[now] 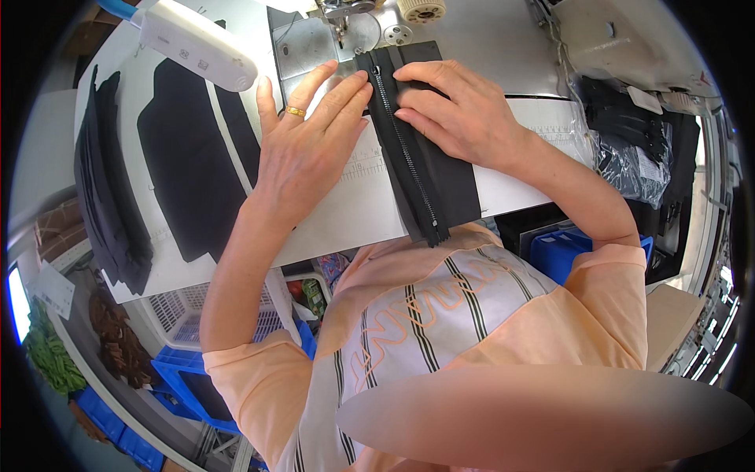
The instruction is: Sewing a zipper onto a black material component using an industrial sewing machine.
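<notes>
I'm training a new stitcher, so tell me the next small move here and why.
Probably ease the zipper and black fabric forward and slightly left, toward the needle assembly: their far end appears to lie short of it, to its right, while the left hand touches the zipper's left edge and the right hand rests on the fabric.

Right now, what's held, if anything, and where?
Black zippered fabric: left hand at its upper left edge, right hand over its upper right; gripped or pressed, I can't tell.
</notes>
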Motion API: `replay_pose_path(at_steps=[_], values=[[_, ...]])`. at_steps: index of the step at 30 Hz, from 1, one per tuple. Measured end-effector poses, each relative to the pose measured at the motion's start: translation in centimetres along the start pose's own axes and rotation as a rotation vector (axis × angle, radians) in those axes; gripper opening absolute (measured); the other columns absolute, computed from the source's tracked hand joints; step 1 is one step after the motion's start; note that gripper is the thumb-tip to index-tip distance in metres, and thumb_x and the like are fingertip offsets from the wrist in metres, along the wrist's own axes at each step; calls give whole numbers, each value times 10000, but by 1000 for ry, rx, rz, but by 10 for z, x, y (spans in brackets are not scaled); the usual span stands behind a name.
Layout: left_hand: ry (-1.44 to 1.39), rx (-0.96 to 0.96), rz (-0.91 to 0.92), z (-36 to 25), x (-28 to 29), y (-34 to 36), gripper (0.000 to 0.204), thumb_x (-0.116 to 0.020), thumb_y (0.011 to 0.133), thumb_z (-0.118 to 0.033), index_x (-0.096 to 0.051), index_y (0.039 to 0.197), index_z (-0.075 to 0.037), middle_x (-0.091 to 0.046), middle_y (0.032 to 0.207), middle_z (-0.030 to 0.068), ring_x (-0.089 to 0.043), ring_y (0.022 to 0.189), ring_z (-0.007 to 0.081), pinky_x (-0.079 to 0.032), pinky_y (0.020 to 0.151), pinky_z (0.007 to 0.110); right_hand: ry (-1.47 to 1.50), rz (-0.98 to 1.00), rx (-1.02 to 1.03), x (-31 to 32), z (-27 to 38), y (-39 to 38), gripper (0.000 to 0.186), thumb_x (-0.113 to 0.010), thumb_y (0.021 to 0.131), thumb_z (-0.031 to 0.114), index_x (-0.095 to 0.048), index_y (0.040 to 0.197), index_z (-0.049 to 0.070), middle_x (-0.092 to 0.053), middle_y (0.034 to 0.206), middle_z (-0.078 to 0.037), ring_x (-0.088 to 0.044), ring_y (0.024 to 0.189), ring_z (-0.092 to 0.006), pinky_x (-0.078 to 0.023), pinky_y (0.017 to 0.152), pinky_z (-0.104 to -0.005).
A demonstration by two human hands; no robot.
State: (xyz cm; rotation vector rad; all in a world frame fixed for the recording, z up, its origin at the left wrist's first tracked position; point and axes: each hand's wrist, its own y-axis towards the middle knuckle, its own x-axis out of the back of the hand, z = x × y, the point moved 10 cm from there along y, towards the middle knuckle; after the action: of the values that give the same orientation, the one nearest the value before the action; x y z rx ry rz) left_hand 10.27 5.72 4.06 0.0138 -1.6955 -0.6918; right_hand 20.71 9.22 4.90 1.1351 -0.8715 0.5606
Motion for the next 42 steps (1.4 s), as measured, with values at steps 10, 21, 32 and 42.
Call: replay_pose_path(at_steps=[10,21,32,42], values=[[-3,8,-6,1,0,0,323,-711,822,-177,-669,1137,-120,-624,1244,-44,-514,1250,201,-247,1042,609,-48,-31,29,-1,1,2,380,-716,831,276,-626,1157,103,-608,1219,-4,-616,956,-191,-536,785,-282],[5,5,-12,1,-1,-1,309,-722,821,-192,-679,1120,-128,-623,1254,-57,-499,1256,203,-282,992,634,-87,-24,26,-1,4,1,315,-722,831,259,-678,1090,84,-666,1143,-3,-600,989,-185,-545,789,-289],[6,3,-2,1,-3,-2,333,-718,832,-193,-673,1154,-122,-620,1284,-49,-485,1281,206,-273,1018,641,-99,-30,9,-3,2,1,322,-719,834,241,-671,1102,68,-661,1159,-21,-590,999,-204,-546,794,-288],[8,-9,-17,1,-1,-3,333,-724,822,-182,-675,1147,-121,-623,1282,-45,-504,1269,212,-288,1026,632,-126,-29,-1,-5,1,1,343,-719,832,249,-666,1114,62,-651,1183,-24,-583,1036,-194,-550,779,-279]])
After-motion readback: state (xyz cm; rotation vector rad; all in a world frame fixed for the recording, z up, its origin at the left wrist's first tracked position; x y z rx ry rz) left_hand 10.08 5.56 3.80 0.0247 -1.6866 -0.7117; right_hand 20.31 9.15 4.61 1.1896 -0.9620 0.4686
